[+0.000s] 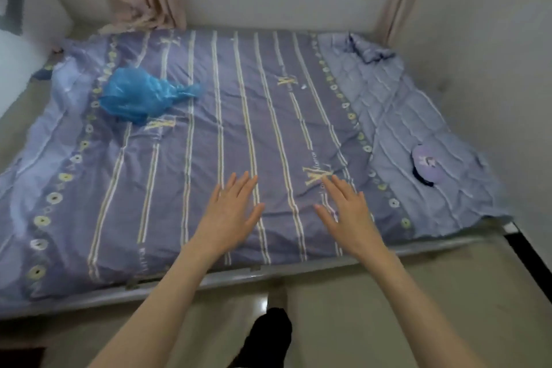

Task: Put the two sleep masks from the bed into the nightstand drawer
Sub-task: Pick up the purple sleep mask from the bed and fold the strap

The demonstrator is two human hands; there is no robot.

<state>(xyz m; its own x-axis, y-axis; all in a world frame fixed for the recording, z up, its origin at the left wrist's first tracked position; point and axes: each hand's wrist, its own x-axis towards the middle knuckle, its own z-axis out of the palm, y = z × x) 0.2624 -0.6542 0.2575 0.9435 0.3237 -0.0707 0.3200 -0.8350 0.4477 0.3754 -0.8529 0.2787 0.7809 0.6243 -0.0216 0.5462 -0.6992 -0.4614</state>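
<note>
Both hands, left hand (227,212) and right hand (348,215), hover with spread, empty fingers over the bed (179,188). One purple sleep mask (427,166) lies at my right; I must reach it first.

Both forearms are bare, with no sleeve on the part that shows. The left hand (228,212) and the right hand (348,213) wear no glove, ring, watch or bracelet. At 6 o'clock in the picture, between the two forearms, a leg in dark black clothing (265,337) shows. The foot (277,293) is too blurred to tell.
</note>
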